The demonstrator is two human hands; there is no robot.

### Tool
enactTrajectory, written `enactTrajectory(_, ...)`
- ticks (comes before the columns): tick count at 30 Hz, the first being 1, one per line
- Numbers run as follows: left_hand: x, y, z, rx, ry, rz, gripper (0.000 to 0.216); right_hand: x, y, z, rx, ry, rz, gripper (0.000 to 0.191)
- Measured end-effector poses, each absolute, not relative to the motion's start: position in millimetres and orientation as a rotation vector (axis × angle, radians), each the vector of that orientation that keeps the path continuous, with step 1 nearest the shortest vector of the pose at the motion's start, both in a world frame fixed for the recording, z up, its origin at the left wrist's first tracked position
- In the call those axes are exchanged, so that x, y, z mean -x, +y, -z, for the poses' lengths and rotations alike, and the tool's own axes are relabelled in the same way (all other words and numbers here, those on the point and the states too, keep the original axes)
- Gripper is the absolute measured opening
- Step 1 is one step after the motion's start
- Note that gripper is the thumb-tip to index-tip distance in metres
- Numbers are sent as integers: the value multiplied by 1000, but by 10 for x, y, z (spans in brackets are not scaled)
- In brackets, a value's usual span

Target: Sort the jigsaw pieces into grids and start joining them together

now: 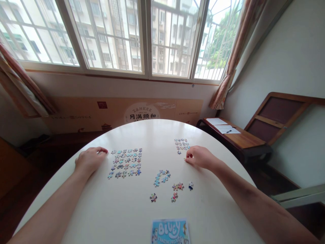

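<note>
My left hand (91, 160) rests on the white table, fingers loosely bent and apart, with nothing seen in it. Just right of its fingertips lie rows of loose jigsaw pieces (127, 163). My right hand (201, 157) is low over the table with thumb and fingertips together at a small jigsaw piece (185, 159), mostly hidden by the fingers. Beyond those fingertips sits a smaller block of pieces (181, 143). Nearer me are a joined curved blue section (159, 177), joined colourful clusters (178, 186), (174, 197), (153, 197), and a dark-and-white piece (191, 185).
A blue "Bluey" picture sheet or box (170, 231) lies at the near edge of the round white table (114, 210). To the right, a low wooden table (236, 135) bears papers (227, 129) and a pen. Barred windows and curtains stand behind.
</note>
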State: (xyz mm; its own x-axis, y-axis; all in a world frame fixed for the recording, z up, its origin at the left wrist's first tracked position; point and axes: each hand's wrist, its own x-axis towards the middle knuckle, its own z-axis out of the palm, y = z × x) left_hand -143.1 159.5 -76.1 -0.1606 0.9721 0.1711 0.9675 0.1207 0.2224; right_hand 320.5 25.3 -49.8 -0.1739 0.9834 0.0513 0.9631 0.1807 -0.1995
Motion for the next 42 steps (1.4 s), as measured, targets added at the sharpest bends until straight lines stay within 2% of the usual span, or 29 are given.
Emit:
enactTrajectory(5, 1428, 1585, 746, -2020, 2340, -440, 36, -3281, 333, 558, 1910, -2188, -179, 18)
enactTrajectory(12, 1419, 1570, 730, -2030, 2330, -446, 36, -3408, 384, 645, 1803, -2104, -318, 14)
enactTrajectory(23, 1432, 1564, 731, -2019, 2318, -414, 38, -3340, 465, 817, 1795, -2078, -89, 20)
enactTrajectory(42, 1428, 1565, 739, -2025, 2329, -434, 37, -3321, 487, 887, 1759, -2058, -30, 20)
